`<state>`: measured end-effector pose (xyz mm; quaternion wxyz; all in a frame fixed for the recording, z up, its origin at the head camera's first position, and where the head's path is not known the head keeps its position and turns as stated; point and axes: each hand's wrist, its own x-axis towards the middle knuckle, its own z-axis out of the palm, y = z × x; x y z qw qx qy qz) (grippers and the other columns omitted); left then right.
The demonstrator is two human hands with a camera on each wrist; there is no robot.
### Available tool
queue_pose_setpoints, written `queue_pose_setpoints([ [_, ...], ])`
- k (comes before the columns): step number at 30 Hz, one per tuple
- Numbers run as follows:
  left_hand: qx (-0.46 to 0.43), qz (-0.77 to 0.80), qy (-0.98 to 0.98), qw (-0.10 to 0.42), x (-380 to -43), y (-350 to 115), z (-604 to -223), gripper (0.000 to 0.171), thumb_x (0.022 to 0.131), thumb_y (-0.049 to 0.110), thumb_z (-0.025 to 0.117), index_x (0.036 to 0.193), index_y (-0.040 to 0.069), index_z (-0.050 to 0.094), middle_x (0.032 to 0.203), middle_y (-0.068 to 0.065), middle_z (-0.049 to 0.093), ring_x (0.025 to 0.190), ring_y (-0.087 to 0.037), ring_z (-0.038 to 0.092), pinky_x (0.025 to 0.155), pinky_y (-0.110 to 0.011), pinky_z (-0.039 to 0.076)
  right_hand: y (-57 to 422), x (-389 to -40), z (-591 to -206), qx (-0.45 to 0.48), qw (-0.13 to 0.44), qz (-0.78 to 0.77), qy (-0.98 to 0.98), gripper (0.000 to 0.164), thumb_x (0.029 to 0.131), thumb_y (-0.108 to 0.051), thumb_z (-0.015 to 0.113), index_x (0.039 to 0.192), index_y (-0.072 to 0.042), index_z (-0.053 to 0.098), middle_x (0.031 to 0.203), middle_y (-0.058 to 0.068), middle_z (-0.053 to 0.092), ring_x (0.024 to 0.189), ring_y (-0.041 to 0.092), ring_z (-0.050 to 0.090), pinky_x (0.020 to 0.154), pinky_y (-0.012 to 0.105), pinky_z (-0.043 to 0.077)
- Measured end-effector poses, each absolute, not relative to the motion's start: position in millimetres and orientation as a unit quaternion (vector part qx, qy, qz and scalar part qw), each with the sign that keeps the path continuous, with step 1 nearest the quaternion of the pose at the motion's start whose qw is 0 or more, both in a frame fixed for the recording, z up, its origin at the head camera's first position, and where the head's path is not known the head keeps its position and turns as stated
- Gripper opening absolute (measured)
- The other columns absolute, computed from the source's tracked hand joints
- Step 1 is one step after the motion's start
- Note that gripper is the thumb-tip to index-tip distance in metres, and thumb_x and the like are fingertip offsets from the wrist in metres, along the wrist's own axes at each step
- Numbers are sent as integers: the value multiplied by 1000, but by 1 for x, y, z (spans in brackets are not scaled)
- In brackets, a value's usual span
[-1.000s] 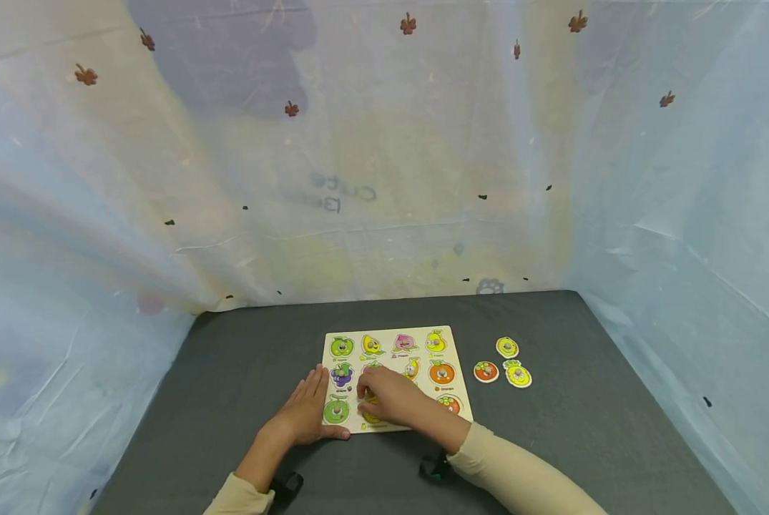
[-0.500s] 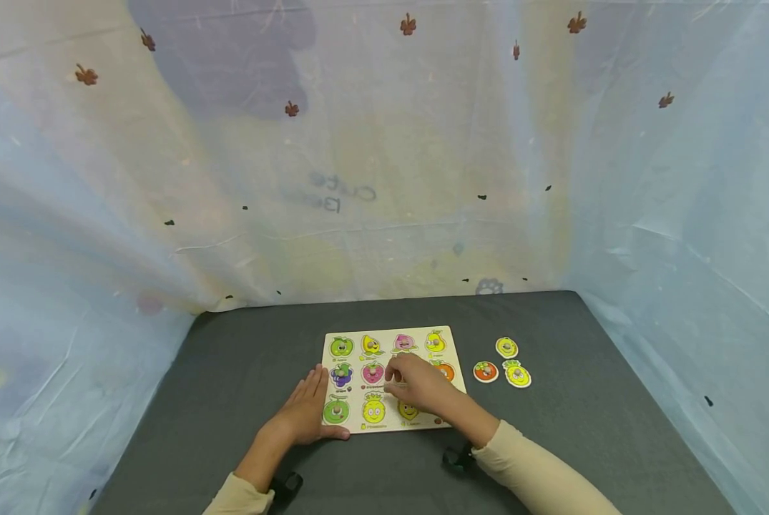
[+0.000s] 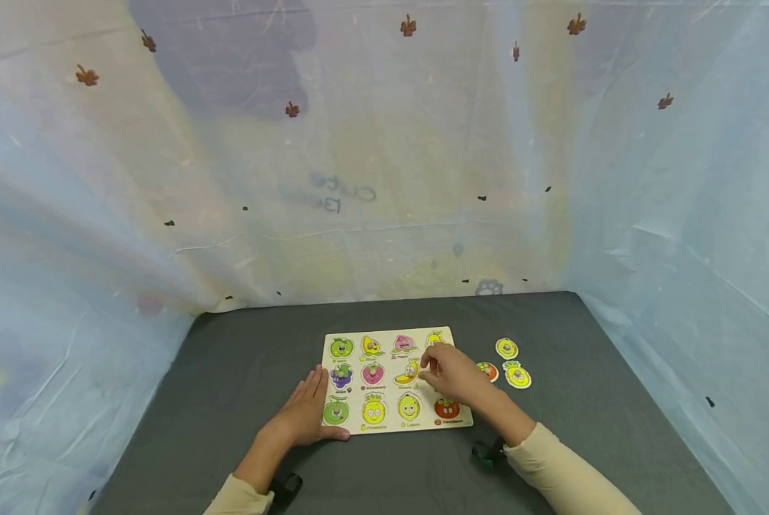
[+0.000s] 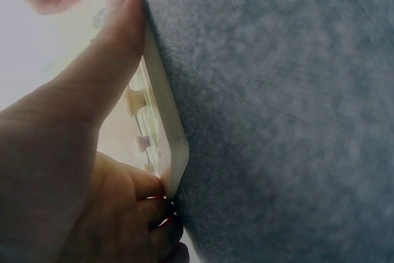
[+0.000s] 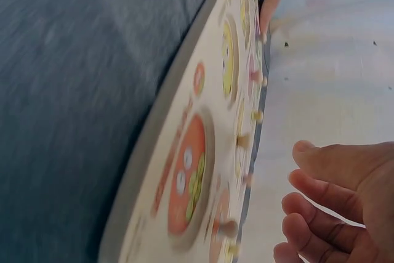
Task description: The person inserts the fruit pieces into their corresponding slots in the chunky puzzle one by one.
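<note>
My left hand [image 3: 307, 406] lies along the left edge of a wooden fruit puzzle board [image 3: 387, 343], fingers straight. In the left wrist view its thumb [image 4: 120, 35] rests on the board's near edge. My right hand [image 3: 455, 373] hovers over the board's right side, beside the banana piece [image 3: 407, 371], hiding part of it. The right wrist view shows its fingers [image 5: 329, 198] loosely bent, holding nothing. Several knobbed fruit pieces sit in the board, among them an apple [image 3: 342, 348] and a strawberry [image 3: 373, 373]. The pineapple, lemon and persimmon [image 3: 447, 408] pictures along the near row show no knobs.
Right of the board lie three loose pieces: a round yellow one [image 3: 506, 348], a pineapple [image 3: 517, 375] and a red one [image 3: 488, 370] partly behind my right hand. Dark grey cloth [image 3: 242, 372] covers the table. Plastic sheeting [image 3: 384, 143] hangs behind and at both sides.
My right hand has moved right across the board, from over the pineapple spot to beside the banana, uncovering the strawberry, the banana and the near row. The left hand has stayed in place.
</note>
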<state>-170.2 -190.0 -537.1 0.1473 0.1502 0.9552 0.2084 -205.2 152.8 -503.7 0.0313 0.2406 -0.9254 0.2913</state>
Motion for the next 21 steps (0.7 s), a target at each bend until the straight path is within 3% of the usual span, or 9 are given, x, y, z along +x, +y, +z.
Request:
queue_pose_setpoints([
  [10,152,198,960,128,-179,-197,-561,143,74,71,88,168,-8,15,177,-29,7,164,-46,10,133,-59,14,182,-201,-501,188,33,301,-934,13,95,-13,84,95,-12,71,86,-1,58,75,12,50,66,28,45],
  [21,148,218,953,148,-174,-194,-548,145,75,71,88,169,-8,11,177,-29,5,164,-45,7,132,-61,11,214,-200,-503,157,48,302,-939,11,95,-10,83,99,-9,73,90,2,61,81,17,58,73,35,52],
])
